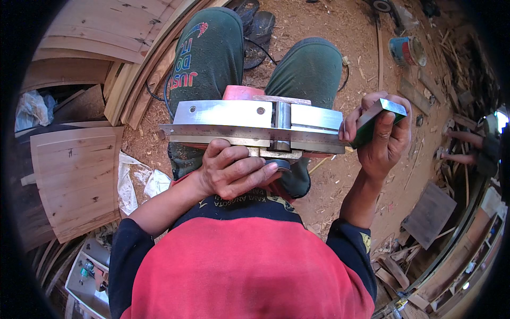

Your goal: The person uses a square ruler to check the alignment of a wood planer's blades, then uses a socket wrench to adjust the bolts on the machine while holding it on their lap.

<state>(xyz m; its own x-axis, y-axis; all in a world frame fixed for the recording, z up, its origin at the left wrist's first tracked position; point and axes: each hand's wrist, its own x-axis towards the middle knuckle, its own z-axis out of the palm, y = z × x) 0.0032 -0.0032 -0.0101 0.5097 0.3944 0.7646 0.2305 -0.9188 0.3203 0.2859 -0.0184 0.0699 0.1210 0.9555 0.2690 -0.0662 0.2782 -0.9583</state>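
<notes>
An upturned electric planer lies across my thighs, its shiny metal sole facing up and the cutter drum showing in the gap between the two sole plates. A long steel ruler runs lengthwise along the planer's near edge, across the drum. My left hand is closed round the near side of the planer, fingers curled just below the ruler by a dark round knob. Beyond the planer's right end, my right hand grips a green-sided block with a bright metal face, held up and tilted.
Wood shavings cover the ground. Curved boards and a wooden panel are at left, above a white box. A paint can lies at the far right. Another person's legs show at the right edge, near scrap wood.
</notes>
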